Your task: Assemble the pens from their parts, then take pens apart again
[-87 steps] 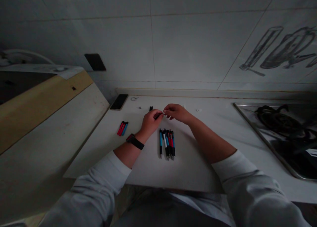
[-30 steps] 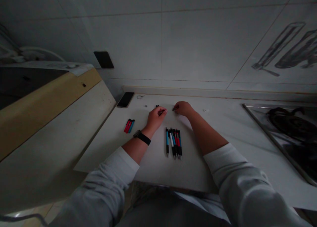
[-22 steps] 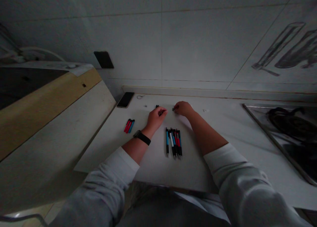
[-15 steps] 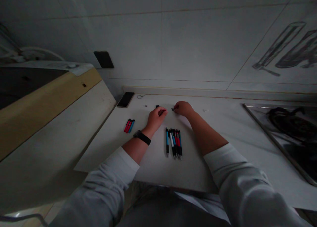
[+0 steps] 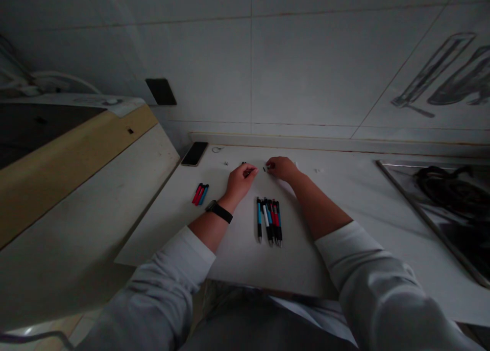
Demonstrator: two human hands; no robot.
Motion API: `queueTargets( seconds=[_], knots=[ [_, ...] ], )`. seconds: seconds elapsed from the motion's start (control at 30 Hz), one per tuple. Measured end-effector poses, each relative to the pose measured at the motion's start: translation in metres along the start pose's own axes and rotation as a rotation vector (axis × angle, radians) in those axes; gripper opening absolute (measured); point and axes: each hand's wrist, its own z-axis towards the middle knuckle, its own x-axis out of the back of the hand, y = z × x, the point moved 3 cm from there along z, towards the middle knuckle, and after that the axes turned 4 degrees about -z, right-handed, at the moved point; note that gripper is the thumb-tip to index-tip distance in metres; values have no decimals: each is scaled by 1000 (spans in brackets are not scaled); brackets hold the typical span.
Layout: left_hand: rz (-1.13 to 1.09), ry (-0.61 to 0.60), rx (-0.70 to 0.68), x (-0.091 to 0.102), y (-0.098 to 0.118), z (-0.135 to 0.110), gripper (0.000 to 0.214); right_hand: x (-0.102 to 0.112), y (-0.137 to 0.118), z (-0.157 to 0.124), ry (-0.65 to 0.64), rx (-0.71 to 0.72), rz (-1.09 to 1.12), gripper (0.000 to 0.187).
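Note:
Near the middle of the counter, my left hand (image 5: 239, 181) is closed with its fingers curled round something small and dark that I cannot make out. My right hand (image 5: 282, 168) rests beyond it to the right, fingertips pinched together at the worktop. Beside those fingertips lies a small dark piece (image 5: 264, 169), too tiny to name. Several click pens (image 5: 269, 220) with blue, white and red bodies lie side by side, nearer to me than both hands. A group of short red and blue pen barrels (image 5: 200, 194) lies left of my left wrist.
A phone (image 5: 195, 154) lies at the counter's back left, with a thin ring (image 5: 217, 149) beside it. Small bits (image 5: 225, 163) lie left of my hands, and pale bits (image 5: 318, 170) to the right. A gas hob (image 5: 440, 208) borders the right side; a white-sided box (image 5: 115, 187) stands left.
My right fingertips have shifted slightly left, and a small dark piece now shows on the counter beside them. My left hand stays closed in nearly the same place.

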Motion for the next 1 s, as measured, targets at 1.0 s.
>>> queueTargets(
  seconds=[1.0],
  knots=[
    [-10, 33, -14, 3, 0, 1, 10, -3, -11, -9, 125, 86, 64, 26]
  ],
)
